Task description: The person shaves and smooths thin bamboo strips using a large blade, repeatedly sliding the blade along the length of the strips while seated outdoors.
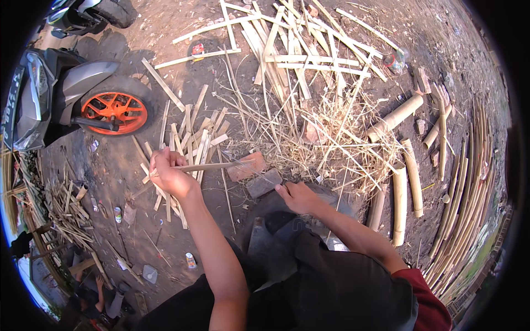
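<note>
My left hand (172, 172) is closed round one end of a bamboo strip (208, 166), which points right toward a reddish brick (255, 165). A greyish brick (261, 185) lies against the reddish one, on the near side. My right hand (301, 197) is closed just right of the grey brick, its thumb stretched toward it. Something thin and grey seems to run from that hand across the bricks, but its kind is not clear. Short split bamboo pieces (205, 144) lie in a heap beyond my left hand.
Bamboo shavings (345, 129) and long split strips (287, 58) cover the ground ahead. Cut bamboo tubes (399, 204) and long poles (461, 204) lie at right. A motorbike wheel with an orange rim (115, 113) stands at left. Cans (190, 260) lie nearby; another person (96, 298) is at lower left.
</note>
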Demonstrator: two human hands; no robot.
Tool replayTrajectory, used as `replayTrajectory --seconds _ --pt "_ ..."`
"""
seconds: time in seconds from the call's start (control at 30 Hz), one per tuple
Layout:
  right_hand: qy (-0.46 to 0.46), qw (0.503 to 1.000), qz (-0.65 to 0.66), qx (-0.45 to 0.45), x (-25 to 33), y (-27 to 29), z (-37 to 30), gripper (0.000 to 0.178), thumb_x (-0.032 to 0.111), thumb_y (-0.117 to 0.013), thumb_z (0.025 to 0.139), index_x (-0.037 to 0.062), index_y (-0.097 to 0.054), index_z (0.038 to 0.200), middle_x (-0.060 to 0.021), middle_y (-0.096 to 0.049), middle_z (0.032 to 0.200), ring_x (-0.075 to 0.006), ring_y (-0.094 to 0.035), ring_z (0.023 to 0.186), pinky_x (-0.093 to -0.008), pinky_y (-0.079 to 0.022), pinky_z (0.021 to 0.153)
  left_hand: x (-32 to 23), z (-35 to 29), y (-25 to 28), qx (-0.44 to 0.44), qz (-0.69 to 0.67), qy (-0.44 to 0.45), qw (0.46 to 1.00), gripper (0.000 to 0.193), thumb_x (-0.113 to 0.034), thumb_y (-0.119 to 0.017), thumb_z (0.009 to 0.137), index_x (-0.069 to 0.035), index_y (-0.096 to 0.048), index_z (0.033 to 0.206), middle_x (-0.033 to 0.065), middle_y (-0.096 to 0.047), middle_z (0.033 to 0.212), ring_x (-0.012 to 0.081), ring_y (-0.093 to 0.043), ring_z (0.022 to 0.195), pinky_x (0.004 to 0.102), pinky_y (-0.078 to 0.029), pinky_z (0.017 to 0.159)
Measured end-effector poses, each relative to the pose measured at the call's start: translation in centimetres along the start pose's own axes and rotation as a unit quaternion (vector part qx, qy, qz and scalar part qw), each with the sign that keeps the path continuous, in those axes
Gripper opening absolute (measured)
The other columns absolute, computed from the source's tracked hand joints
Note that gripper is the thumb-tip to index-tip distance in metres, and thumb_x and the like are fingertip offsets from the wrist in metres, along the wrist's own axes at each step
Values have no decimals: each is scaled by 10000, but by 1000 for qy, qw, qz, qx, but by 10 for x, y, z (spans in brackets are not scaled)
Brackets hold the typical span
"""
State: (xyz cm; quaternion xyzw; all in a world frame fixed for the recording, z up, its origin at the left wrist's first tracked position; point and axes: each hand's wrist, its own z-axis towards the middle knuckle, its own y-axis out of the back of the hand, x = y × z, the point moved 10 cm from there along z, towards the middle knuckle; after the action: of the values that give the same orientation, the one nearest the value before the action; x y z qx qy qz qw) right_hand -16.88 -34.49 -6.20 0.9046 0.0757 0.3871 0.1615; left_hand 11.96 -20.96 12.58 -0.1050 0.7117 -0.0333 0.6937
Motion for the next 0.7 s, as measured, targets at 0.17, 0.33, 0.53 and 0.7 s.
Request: replayTrajectory --seconds 0.17,0.33,0.53,0.7 --pt "0 1000 23 -15 2 -6 -12 611 463 -411 1058 -73 -650 890 -334 -666 856 -529 -636 911 -565 -490 868 6 6 -9 55 -4 18 998 319 -113 -507 867 -105 -336 597 21 -341 484 99 -291 400 258 -269 387" --pt "-66 998 -25 2 -29 -3 3 641 470 -382 1059 -74 -678 894 -338 -677 909 -515 -645 950 -552 -495 891 18 9 -6 111 -66 35 991 337 -106 -523 863 -121 -313 600 3 -301 469 96 -249 362 275 -209 338" --pt "-53 996 -72 1 -40 -15 0 669 483 -357 1061 -76 -687 903 -335 -675 871 -526 -650 895 -565 -500 868 23 19 12 -5 -14 21 1000 276 -125 -534 865 -84 -391 632 3 -327 486 101 -282 364 294 -212 346" --pt "-24 994 -106 -12 -23 -21 4 667 481 -354 1056 -74 -700 926 -325 -689 893 -506 -671 912 -555 -521 880 23 28 33 -59 -19 24 998 256 -132 -558 844 -55 -416 647 14 -351 499 111 -293 380 311 -225 348"
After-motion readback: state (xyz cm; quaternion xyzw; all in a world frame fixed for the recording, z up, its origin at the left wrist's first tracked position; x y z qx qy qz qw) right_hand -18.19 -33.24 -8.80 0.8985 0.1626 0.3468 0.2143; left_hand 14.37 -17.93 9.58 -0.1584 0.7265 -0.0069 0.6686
